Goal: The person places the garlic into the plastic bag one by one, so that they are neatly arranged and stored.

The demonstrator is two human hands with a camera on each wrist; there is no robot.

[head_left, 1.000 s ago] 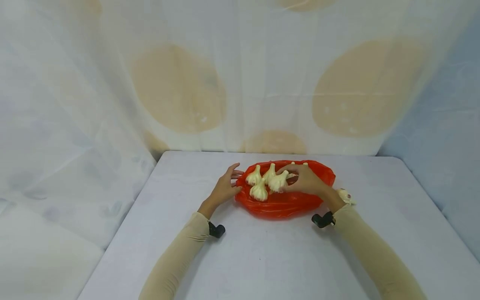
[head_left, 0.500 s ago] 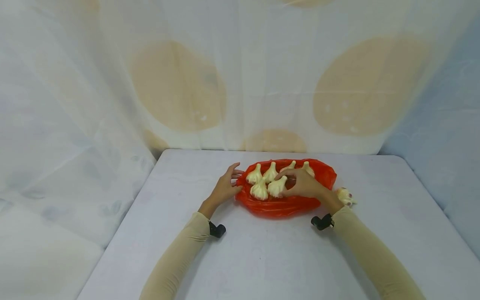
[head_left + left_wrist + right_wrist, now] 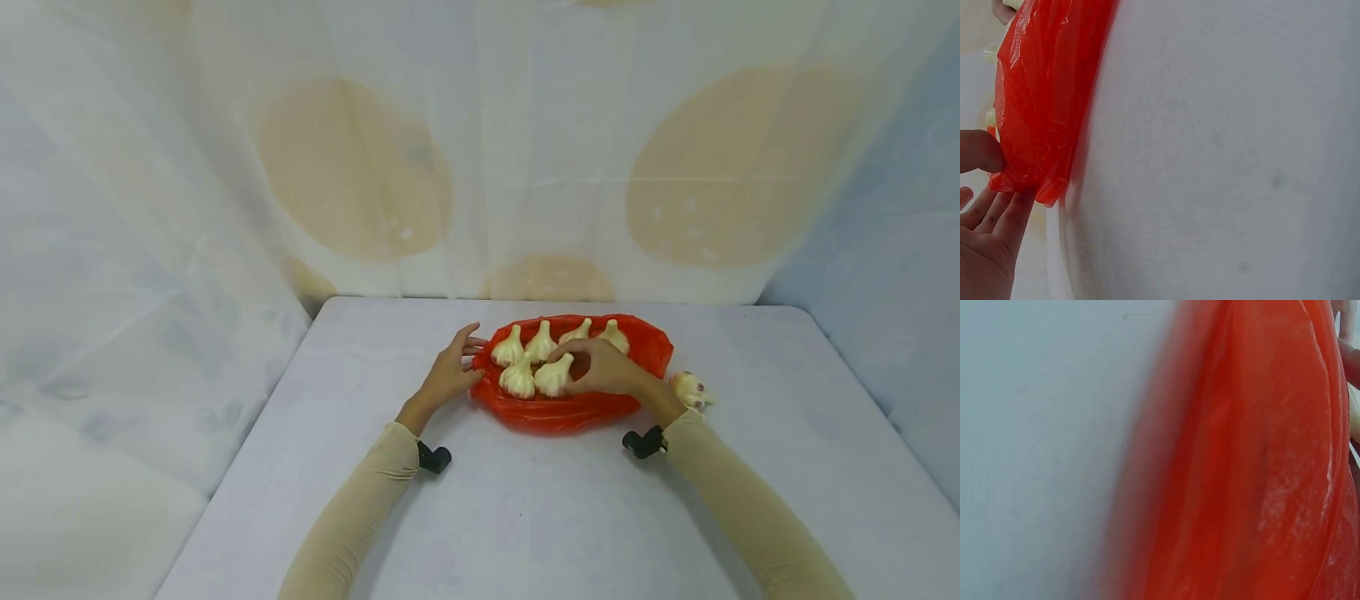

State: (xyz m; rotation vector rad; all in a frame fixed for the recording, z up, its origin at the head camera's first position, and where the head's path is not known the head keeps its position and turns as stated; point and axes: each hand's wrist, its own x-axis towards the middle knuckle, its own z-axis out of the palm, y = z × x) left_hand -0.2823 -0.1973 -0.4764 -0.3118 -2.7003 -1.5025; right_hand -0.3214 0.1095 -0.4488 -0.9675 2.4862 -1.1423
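A red plastic bag (image 3: 570, 412) lies on the table with its mouth spread open, several garlic bulbs (image 3: 517, 377) sitting inside, stems up. My right hand (image 3: 609, 368) reaches in over the bag and grips a garlic bulb (image 3: 552, 379) at the front between thumb and fingers. In the right wrist view the bag's side (image 3: 1272, 456) fills much of the picture and the held bulb is mostly hidden. At the bag's left end my left hand (image 3: 447, 375) touches the plastic, its fingers spread and fairly straight. The left thumb (image 3: 982, 151) rests against the bag's edge in the left wrist view.
Outside the bag, to its right, garlic (image 3: 690, 390) with reddish spots lies on the table, partly behind the right forearm. The white table (image 3: 517, 517) ends at hanging patterned sheets (image 3: 540, 208) at the back and sides.
The right hand has lowered the garlic bulb slightly toward the front of the bag, beside the other bulbs, then stayed almost still. The left hand has kept its place at the bag's end.
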